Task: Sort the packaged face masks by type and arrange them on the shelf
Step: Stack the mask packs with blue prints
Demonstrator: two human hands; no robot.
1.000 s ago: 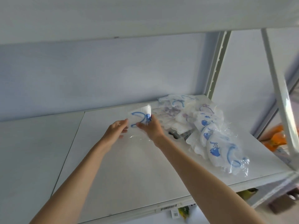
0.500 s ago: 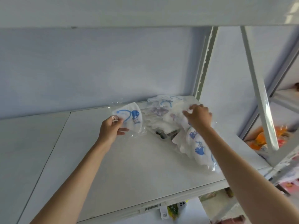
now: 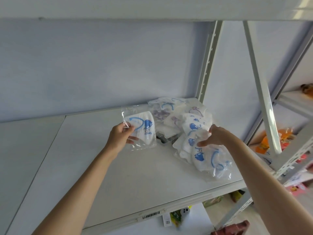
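My left hand (image 3: 119, 135) pinches one clear packet holding a white mask with blue print (image 3: 144, 128), lifted a little above the white shelf (image 3: 118, 175). To its right lies a heap of packaged masks (image 3: 191, 126); some have blue print, others at the back have purple print (image 3: 160, 113). My right hand (image 3: 214, 135) hovers over the blue-print packets at the heap's right side, fingers spread and thumb out, holding nothing. Another blue-print packet (image 3: 210, 158) lies at the heap's near end.
A grey upright post (image 3: 209, 61) stands behind the heap, and a slanted brace (image 3: 260, 85) crosses at the right. The shelf's front edge carries a barcode label (image 3: 150, 214). Colourful goods (image 3: 271, 141) sit on the neighbouring rack to the right and below.
My right hand let go of the packet and moved right to the heap, then drew back slightly toward the near packets. My left hand keeps hold of the blue-print packet.
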